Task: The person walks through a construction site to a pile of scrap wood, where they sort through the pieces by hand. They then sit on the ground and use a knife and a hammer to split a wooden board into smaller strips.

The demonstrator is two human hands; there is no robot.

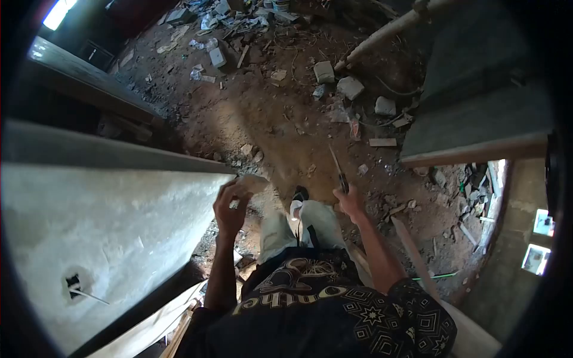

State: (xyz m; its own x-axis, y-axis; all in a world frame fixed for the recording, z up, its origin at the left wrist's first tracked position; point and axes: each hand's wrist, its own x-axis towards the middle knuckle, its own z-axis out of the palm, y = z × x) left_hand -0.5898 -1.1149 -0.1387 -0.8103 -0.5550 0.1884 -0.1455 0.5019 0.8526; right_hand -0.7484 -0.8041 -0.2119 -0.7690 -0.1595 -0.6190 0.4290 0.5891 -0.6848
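My left hand (231, 206) is raised beside the end of the pale plastered wall (113, 221). Its fingers are curled and closed at a flat, pale, somewhat see-through piece (255, 183), whose kind I cannot make out. Over on the other side, my right hand (351, 203) grips a thin-bladed tool (337, 164) with a dark handle. The blade points up and away from me, seen nearly edge-on. Below the hands show my light trousers (325, 224) and a dark shoe (300, 193).
Concrete blocks (350, 88) and a sloping wooden pole (382, 36) stand on the dirt floor (268, 131) ahead. Rubble and litter (224, 15) lie at the far end. A grey wall (477, 113) juts in from the right. A small wall box (73, 283) has a wire sticking out.
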